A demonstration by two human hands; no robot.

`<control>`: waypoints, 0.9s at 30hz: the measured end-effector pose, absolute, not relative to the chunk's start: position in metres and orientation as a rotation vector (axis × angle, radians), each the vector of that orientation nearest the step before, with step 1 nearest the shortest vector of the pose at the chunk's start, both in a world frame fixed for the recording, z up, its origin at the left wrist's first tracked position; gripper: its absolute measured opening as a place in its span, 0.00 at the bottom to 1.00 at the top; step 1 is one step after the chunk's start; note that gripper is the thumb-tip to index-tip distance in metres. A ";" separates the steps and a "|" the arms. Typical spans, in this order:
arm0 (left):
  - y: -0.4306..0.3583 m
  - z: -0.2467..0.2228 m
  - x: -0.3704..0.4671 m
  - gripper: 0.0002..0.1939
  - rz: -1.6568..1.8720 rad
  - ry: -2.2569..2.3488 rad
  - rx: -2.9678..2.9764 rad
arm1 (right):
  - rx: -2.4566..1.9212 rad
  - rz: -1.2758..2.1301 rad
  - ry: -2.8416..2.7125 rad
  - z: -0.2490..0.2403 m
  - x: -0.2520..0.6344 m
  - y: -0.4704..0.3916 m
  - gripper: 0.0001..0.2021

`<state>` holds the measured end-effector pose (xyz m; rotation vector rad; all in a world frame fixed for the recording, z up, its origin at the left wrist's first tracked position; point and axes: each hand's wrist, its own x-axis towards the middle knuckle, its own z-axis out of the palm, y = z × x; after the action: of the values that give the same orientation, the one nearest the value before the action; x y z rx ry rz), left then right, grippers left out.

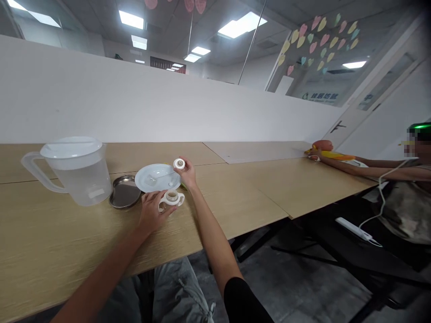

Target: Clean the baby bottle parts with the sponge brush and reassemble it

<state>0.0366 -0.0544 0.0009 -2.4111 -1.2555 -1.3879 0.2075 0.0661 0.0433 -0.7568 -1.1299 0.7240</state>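
Note:
My left hand (153, 210) is closed round a two-handled baby bottle (171, 196) with white side handles, held upright over the table's front part. Its round mouth is uncovered. Higher and slightly to the right, my right hand (188, 174) pinches a white round bottle top (179, 164), apart from the bottle. Just behind my left hand sits a white bowl (142, 174) with small clear pieces in it, too faint to name. A thin pale line crosses the bowl toward the bottle top; I cannot tell what it is.
A lidded clear plastic pitcher (82, 177) stands at the left, beside a shallow metal tray (125, 186). The wooden table (235, 202) runs along a white wall. At the far right another person's arms (363, 167) reach onto the table, near a yellow and orange object (332, 154).

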 end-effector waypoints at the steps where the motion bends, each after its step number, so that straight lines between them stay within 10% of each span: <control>1: -0.054 0.000 0.037 0.26 -1.387 -1.253 -2.412 | -0.760 0.709 -1.134 0.043 0.207 0.066 0.28; 27: -0.057 0.003 0.037 0.25 -1.354 -1.247 -2.411 | -1.216 0.267 -1.913 0.042 0.207 0.036 0.22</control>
<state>0.0365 -0.0571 0.0027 -2.4114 -1.2470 -1.3536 0.2069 0.0364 0.0416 -1.2156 -1.9134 0.2665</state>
